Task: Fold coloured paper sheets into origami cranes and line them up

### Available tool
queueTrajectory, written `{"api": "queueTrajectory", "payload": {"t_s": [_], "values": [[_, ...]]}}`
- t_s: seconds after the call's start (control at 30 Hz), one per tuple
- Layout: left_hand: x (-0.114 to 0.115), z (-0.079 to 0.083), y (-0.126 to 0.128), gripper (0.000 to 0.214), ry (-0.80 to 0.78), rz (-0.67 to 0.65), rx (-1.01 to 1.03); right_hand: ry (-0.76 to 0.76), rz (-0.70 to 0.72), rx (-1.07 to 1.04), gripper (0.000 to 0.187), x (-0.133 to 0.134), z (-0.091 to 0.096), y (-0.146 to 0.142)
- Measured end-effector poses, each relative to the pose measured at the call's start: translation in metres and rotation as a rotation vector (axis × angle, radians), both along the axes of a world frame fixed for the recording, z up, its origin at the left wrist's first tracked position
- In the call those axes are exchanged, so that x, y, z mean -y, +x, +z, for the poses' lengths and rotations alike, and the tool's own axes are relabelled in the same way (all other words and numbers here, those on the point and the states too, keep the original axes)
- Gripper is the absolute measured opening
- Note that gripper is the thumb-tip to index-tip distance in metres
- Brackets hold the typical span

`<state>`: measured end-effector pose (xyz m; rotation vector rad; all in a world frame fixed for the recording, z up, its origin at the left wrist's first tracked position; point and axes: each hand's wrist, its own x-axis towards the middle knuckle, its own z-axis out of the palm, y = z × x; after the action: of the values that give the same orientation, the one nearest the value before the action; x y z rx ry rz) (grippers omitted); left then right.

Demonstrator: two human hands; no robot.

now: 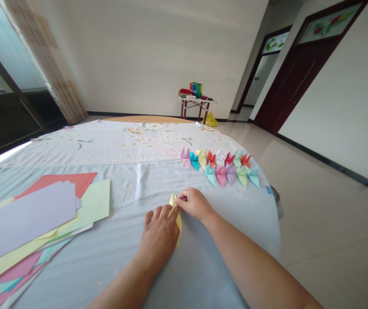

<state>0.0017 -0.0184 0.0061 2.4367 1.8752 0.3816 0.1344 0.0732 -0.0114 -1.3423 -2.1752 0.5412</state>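
Observation:
A narrow piece of folded yellow paper (179, 227) lies on the cloth in front of me, its pointed tips facing away. My left hand (161, 231) rests over it with bent fingers, holding it against the table and hiding much of it. At the upper end, my right hand (197, 204) pinches the paper near the tips between thumb and forefinger. Beyond the right hand stand two rows of folded paper cranes (221, 174) in several colours.
A fanned stack of coloured paper sheets (26, 216) covers the left part of the round table. The tablecloth (122, 257) is pale blue, with a floral white part (113, 141) at the far side. Against the back wall stands a small side table (200, 101) with items on it.

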Motion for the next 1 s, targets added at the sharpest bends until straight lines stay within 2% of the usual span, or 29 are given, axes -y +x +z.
{"api": "queueTrajectory", "payload": {"t_s": [0.57, 0.87, 1.0], "values": [[0.001, -0.004, 0.001, 0.045, 0.003, 0.031, 0.050, -0.049, -0.046, 0.043, 0.010, -0.008, -0.006, -0.004], [0.001, -0.004, 0.004, 0.045, 0.006, 0.041, 0.060, -0.002, -0.119, 0.134, 0.017, -0.013, -0.002, -0.007], [0.001, -0.004, 0.005, 0.044, -0.008, 0.049, 0.038, -0.032, -0.147, 0.163, 0.017, -0.015, 0.000, -0.010]]}}
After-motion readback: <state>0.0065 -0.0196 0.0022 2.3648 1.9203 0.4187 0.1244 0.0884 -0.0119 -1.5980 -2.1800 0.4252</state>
